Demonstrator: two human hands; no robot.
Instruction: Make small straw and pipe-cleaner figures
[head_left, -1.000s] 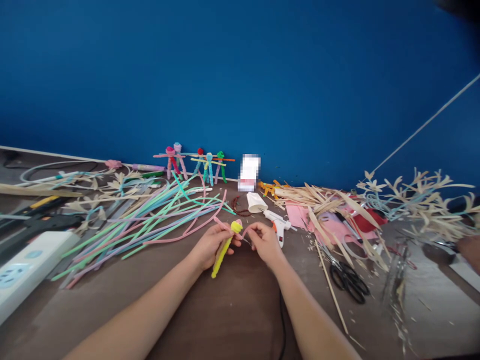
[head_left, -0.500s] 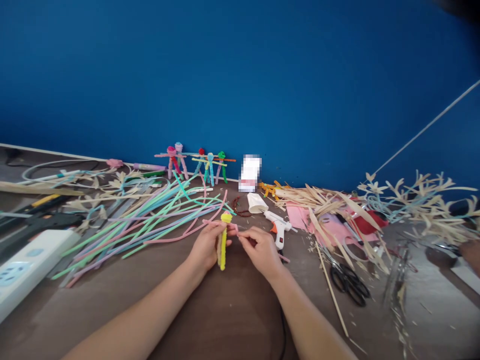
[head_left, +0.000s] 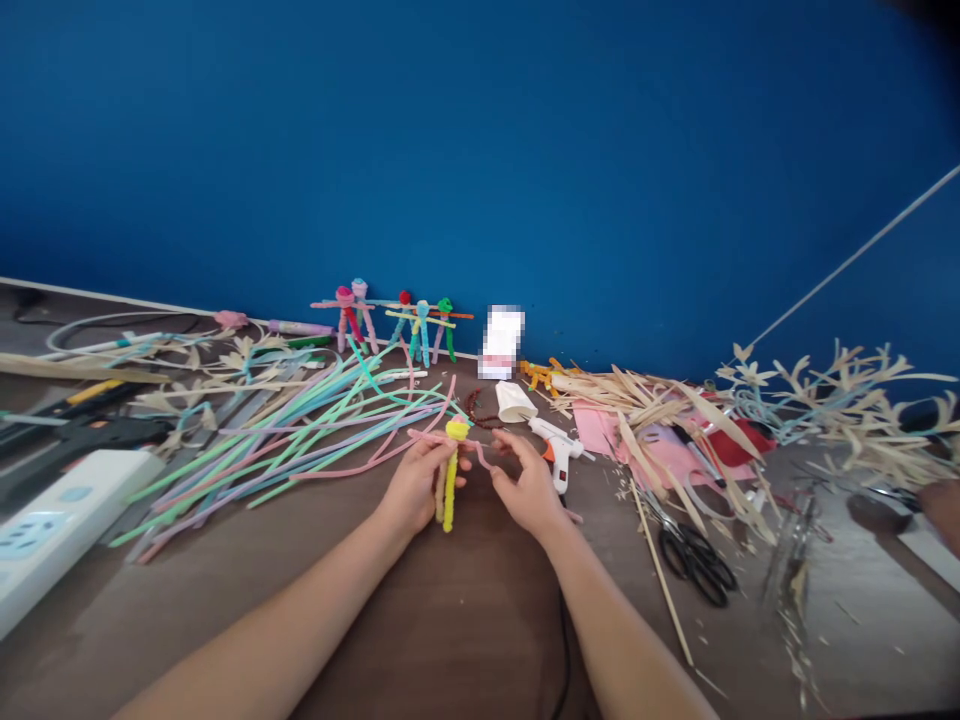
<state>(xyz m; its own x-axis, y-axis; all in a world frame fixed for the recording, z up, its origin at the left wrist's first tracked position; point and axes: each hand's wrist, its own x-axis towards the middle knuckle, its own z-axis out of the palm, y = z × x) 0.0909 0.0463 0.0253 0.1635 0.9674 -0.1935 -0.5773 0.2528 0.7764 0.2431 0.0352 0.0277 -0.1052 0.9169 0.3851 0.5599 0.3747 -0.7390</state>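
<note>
My left hand (head_left: 415, 488) grips a small yellow pipe-cleaner figure (head_left: 450, 480), which hangs upright with a tan strand beside its stem. A pink pipe cleaner (head_left: 480, 450) crosses the top of the figure and runs to my right hand (head_left: 531, 488). Those right fingers pinch the pink strand, and its far end pokes out below the hand. Both hands are over the dark brown table (head_left: 465, 610), close together. The lower part of the yellow figure hangs free.
A heap of long pastel pipe cleaners (head_left: 300, 450) lies left of my hands. Beyond stand several finished pipe-cleaner figures (head_left: 397, 325). Nearby are a white glue gun (head_left: 555, 452), black-handled scissors (head_left: 694, 565), dried palm strips (head_left: 637, 400) and a power strip (head_left: 64, 520). Another person's hand (head_left: 941, 505) shows at the right edge.
The yellow figure has swung from tilted to upright. The pink strand now crosses its top, and my right hand has shifted slightly up and right.
</note>
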